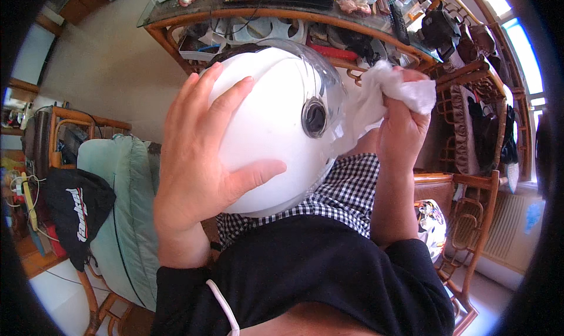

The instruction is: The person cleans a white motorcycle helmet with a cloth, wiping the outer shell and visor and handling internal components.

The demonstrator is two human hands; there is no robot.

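Note:
A white motorcycle helmet with a clear visor and a round black side pivot rests on my lap, over black-and-white checked cloth. My left hand lies spread on the helmet's shell, thumb and fingers apart, steadying it. At the right of the visor, my right hand grips a crumpled white cloth. The cloth hangs down along the visor's edge; whether it presses on the visor I cannot tell. The helmet's underside and opening are hidden.
Ahead stands a glass-topped rattan table crowded with items, its lower shelf also loaded. A green cushion and a black drawstring bag lie on the left. Another helmet, with a colourful pattern, sits at the right near a rattan rack.

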